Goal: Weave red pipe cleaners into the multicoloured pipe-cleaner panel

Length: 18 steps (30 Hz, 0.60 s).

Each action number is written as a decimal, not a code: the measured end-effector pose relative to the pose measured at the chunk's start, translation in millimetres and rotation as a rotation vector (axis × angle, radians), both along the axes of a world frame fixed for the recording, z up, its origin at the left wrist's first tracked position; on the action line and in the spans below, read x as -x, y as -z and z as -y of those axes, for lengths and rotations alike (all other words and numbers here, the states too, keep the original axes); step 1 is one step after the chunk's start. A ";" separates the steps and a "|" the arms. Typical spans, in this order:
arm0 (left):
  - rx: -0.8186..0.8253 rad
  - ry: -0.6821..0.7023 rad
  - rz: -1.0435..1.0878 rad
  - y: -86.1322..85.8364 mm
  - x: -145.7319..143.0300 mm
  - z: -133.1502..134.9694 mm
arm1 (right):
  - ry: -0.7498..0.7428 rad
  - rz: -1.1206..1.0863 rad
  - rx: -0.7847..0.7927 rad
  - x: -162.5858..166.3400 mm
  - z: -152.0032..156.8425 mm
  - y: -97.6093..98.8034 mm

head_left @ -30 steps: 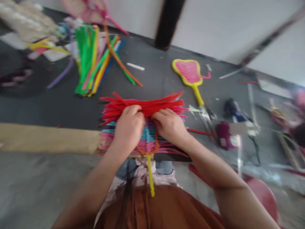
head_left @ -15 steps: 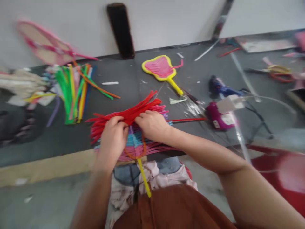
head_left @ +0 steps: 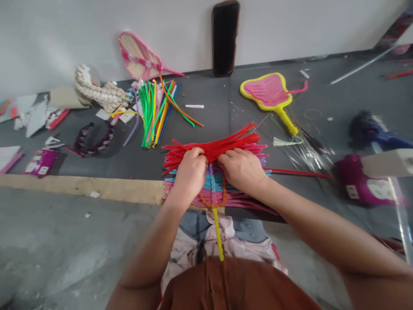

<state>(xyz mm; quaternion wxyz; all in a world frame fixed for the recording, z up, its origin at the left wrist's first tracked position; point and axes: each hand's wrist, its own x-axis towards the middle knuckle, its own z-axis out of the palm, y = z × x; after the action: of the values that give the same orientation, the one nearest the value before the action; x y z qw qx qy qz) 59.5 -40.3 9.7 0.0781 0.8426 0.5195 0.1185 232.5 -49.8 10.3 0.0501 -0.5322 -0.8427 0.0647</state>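
A bundle of red pipe cleaners [head_left: 237, 141] lies across a woven piece of blue, purple and pink pipe cleaners [head_left: 211, 184] at the table's front edge. My left hand [head_left: 191, 171] is closed on the red bundle just left of its middle. Opposite it, my right hand [head_left: 242, 169] pinches the same bundle, fingers curled down. Between my hands a braided spine runs toward me, ending in a yellow stem [head_left: 218, 237] that hangs past the edge. An orange loop [head_left: 225, 189] curves around the lower spine. My fingertips are partly hidden.
Behind lie a yellow-and-pink fan [head_left: 274, 92] and loose coloured pipe cleaners [head_left: 155, 114]. A dark phone [head_left: 225, 38] and a pink leaf-shaped fan [head_left: 140, 56] lean on the wall. A blue glue gun [head_left: 376, 129] and a magenta object [head_left: 361, 181] are at right; a dark braided band [head_left: 93, 140] is left.
The camera has swung left, so everything appears farther right and more of the table's left side shows. Both hands keep their hold on the red pipe cleaners and have barely shifted.
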 end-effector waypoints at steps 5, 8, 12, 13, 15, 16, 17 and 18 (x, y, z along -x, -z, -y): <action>-0.012 0.003 -0.066 2.3 -3.9 2.2 | -0.015 0.000 -0.013 -0.4 0.3 3.3; -0.037 -0.040 -0.092 5.1 -7.6 6.3 | -0.019 -0.003 -0.009 -1.4 0.3 3.4; -0.050 -0.053 -0.089 9.4 -8.2 8.7 | -0.048 -0.005 0.026 -4.1 -0.9 0.4; -0.058 -0.047 -0.077 10.5 -7.5 8.7 | -0.056 -0.003 0.032 -4.9 -1.0 -0.9; -0.078 -0.036 -0.053 12.5 -6.0 8.2 | -0.065 0.003 0.028 -6.7 -0.7 -3.8; -0.086 -0.034 -0.044 13.3 -5.4 7.9 | -0.061 0.008 0.020 -7.4 -0.3 -5.2; -0.089 -0.033 -0.038 14.0 -5.0 7.7 | -0.053 0.014 0.013 -7.9 0.2 -6.3; -0.088 -0.034 -0.035 14.5 -4.7 7.4 | -0.044 0.021 0.011 -8.0 0.8 -7.2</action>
<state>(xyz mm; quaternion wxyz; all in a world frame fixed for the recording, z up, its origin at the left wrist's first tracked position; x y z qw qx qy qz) 64.2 -47.7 -4.9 0.0298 0.8382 0.5294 0.1280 240.5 -50.6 17.4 0.0370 -0.5144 -0.8543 0.0651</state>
